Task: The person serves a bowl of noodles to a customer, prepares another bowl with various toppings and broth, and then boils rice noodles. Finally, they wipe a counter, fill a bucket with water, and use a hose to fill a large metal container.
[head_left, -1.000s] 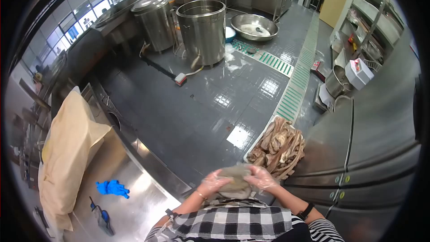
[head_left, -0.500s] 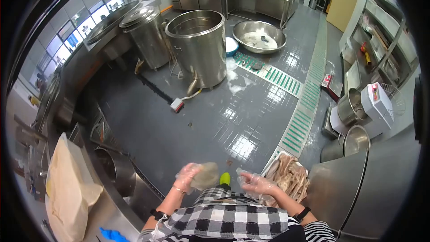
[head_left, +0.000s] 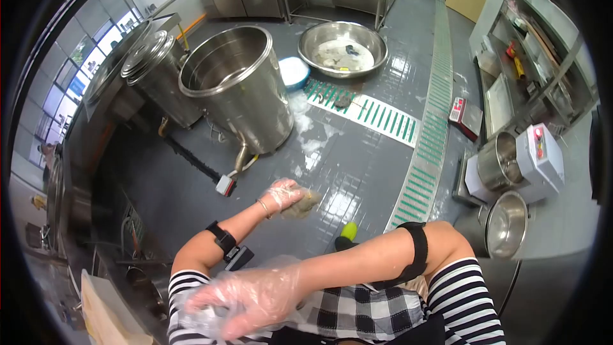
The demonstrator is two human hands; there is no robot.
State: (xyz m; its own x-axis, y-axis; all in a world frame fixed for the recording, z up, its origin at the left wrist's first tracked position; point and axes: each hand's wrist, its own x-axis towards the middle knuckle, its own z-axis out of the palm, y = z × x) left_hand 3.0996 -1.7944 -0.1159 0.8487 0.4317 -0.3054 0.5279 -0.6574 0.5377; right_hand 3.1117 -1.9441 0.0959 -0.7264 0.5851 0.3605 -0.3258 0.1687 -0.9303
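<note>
My left hand (head_left: pixel 279 197), in a clear plastic glove, reaches out over the floor with its fingers closed on a greyish-beige cloth (head_left: pixel 302 205), whose loose end sticks out to the right. A bracelet and a black strap with a small device (head_left: pixel 228 247) are on the left arm. My right hand (head_left: pixel 252 297), also in a loose clear glove, crosses in front of my checked apron (head_left: pixel 364 305) to the striped left sleeve (head_left: pixel 186 282). Its thumb stands apart from the fingers, which overlap the sleeve in this view.
A tall steel pot (head_left: pixel 239 99) with a drain spout stands ahead. Beyond it are a blue-rimmed basin (head_left: pixel 294 73) and a wide steel bowl (head_left: pixel 345 30) with whitish contents. A drain grate (head_left: pixel 416 185) runs along the right. A plug box (head_left: pixel 225 185) lies on the wet floor.
My right hand has swung left across my body to the left sleeve. My left hand has moved forward and up with the cloth, which is now bunched. The view has shifted, and the meat tray is hidden.
</note>
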